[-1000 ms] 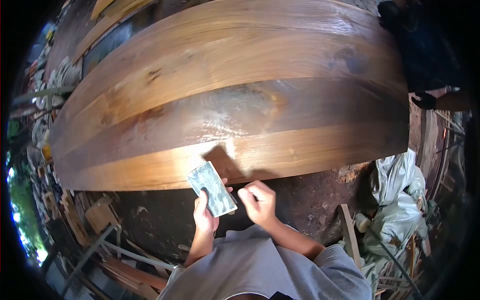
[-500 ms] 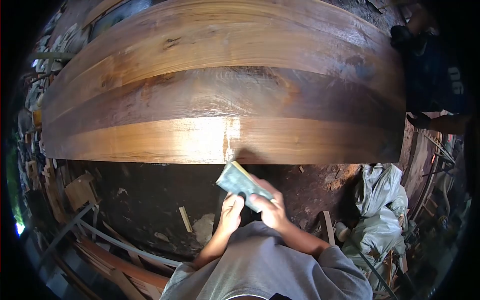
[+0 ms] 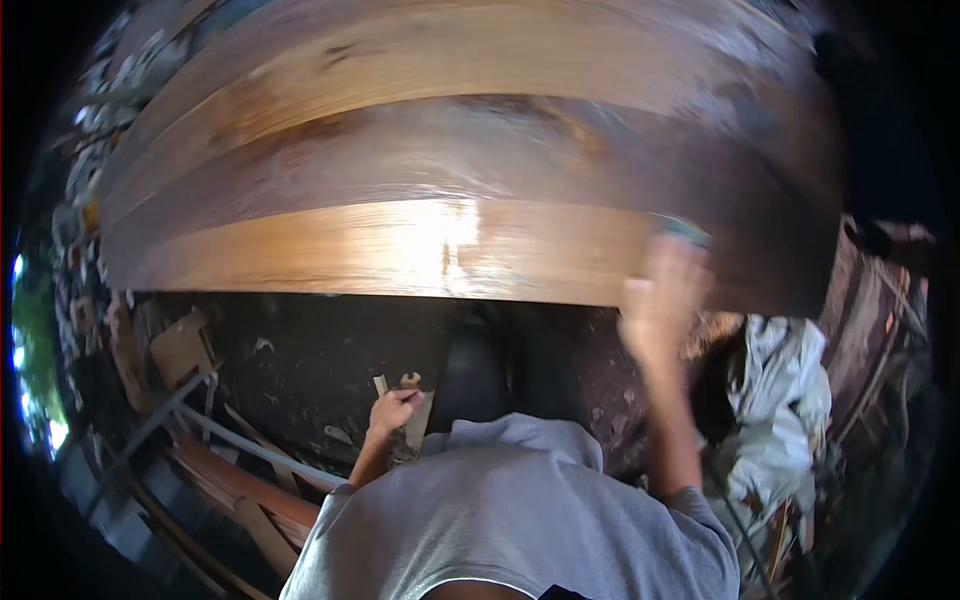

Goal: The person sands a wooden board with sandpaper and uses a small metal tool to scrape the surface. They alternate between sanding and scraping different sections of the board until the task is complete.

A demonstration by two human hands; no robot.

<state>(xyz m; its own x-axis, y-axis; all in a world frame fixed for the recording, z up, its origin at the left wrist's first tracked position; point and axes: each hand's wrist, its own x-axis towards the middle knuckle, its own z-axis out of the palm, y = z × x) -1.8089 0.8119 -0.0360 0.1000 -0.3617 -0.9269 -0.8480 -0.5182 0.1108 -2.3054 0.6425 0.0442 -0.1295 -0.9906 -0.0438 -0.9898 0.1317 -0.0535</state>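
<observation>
Shirt (image 3: 520,510), grey, at the near edge. Left hand (image 3: 397,408) hangs low over the dark floor (image 3: 310,370), close to the body; half a second ago it was on the block with the other hand. Now it is released, fingers loosely curled. Wood strip (image 3: 380,385) lies on the floor just beyond it.

Near left: reddish-brown planks (image 3: 245,485) and a grey metal frame (image 3: 250,452). Near right: crumpled pale sheeting (image 3: 785,400), shiny.

Right hand (image 3: 665,290), motion-blurred, has gone from in front of the body out to the right, arm extended over the near edge of the panel. It grasps the greenish block (image 3: 685,232), mostly hidden under the fingers. Block is now on the right part of the wooden panel (image 3: 560,250), near the seam between the pale near plank and the darker one; before, it was held up at the near edge, over the floor.

Far right: co-worker in dark clothing (image 3: 890,150). White numerals on that clothing, seen earlier, are too dark to read now.
</observation>
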